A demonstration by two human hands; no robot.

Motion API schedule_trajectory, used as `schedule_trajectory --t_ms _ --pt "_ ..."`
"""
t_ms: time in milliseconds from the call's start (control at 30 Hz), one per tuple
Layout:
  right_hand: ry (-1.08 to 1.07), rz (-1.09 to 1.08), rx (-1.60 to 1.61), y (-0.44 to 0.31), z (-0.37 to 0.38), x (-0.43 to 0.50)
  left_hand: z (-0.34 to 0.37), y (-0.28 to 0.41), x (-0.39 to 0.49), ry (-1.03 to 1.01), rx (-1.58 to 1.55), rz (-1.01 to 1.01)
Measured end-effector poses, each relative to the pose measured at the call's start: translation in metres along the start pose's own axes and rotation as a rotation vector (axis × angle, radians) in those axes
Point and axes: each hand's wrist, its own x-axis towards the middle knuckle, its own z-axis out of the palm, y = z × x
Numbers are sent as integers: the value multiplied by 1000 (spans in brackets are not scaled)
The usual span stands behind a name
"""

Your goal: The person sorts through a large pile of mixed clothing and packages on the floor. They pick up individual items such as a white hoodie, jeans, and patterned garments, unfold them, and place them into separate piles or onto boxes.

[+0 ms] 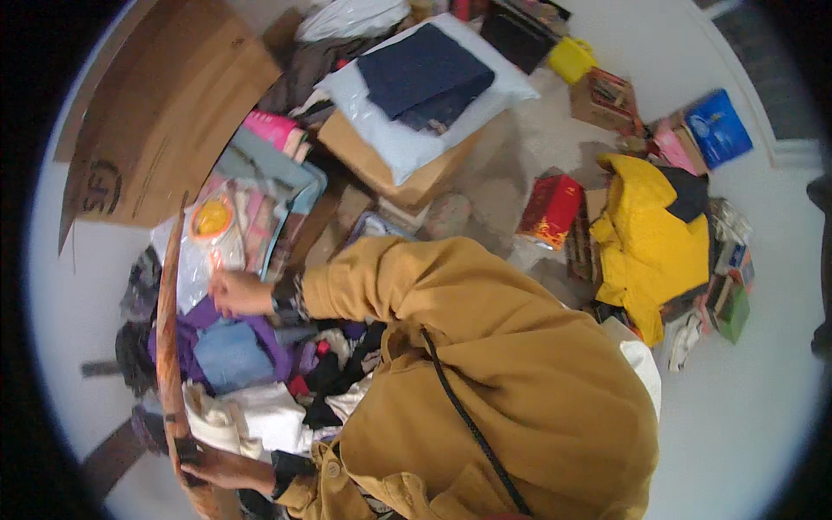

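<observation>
My right hand (239, 294) has curled fingers at the lower end of a clear plastic package (227, 250) with an orange-rimmed, yellow-centred item; whether it grips the package cannot be told. Below it lie a purple garment (279, 348) and folded blue denim (233, 354). Lower down, my left hand (224, 467) has its fingers around a dark part on a long, narrow, brown wood-like strip (170, 325), which curves down the left side. White folded cloth (270, 413) lies just above my left hand, among mixed clothes.
A large cardboard box (162, 110) rises at upper left. Dark folded clothing (426, 75) lies on a white plastic package (396, 149) atop another carton (416, 185). A red box (552, 205), a yellow garment (656, 240) and small boxes stand to the right.
</observation>
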Motion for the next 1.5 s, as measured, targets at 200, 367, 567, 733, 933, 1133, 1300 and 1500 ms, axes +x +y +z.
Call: schedule_trajectory --t_ms 200,367,567,733,933,1133,1300,1500 --pt "-194 -54 -137 -108 -67 -106 7 -32 53 680 1333 532" --pt "40 -134 -195 -195 -154 -190 18 -59 102 531 1563 488" --pt "284 -89 -243 -235 -213 -268 72 -168 148 309 909 228" --pt "355 -198 -188 -253 -277 -306 124 -281 191 133 807 137" --pt "389 -318 -496 -289 -380 -343 189 -429 239 168 1189 -100" --pt "553 -173 -632 -329 -434 -388 198 -507 232 66 1114 -96" --pt "704 25 -581 -344 -458 -399 189 -530 220 208 898 -226" --pt "787 -157 -1034 -352 -465 -362 123 -550 169 688 659 -390"
